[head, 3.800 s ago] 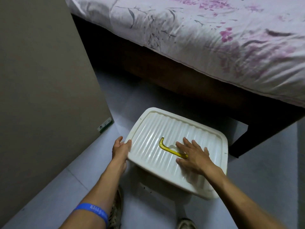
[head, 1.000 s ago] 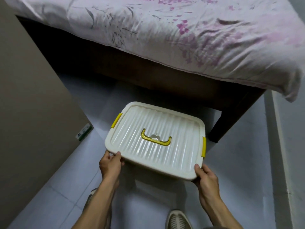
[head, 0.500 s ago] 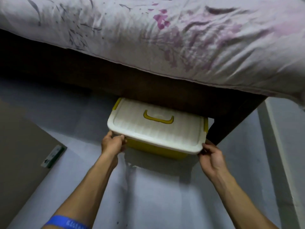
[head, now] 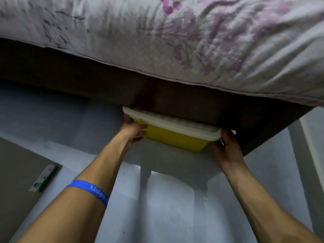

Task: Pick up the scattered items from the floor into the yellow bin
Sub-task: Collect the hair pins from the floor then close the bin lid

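Head view: one yellow bin (head: 175, 138) sits on the grey floor (head: 166, 204) at frame centre, mostly tucked beneath the dark bed frame (head: 105, 85), with only its near wall and the front strip of its white lid (head: 168, 124) showing. The bin's long axis runs from centre left down toward centre right, along the bed's edge, and its near long wall faces the camera. Above it the frame's lower edge sits just over the lid. One floral bedsheet (head: 175, 35) fills the upper frame and overhangs the bed frame. Open floor spreads through the lower middle of the picture; at the lower left one brown board (head: 15, 172) with a small label borders it, and at the far right a pale wall (head: 313, 141) closes it off.

Two hands are on the bin. The left hand (head: 134, 131) grips the bin's left corner under the lid rim, fingers curled across the yellow wall. The right hand (head: 226, 148) grips the right corner, fingers curled up at the lid edge. One blue wristband (head: 89, 190) circles the left forearm.
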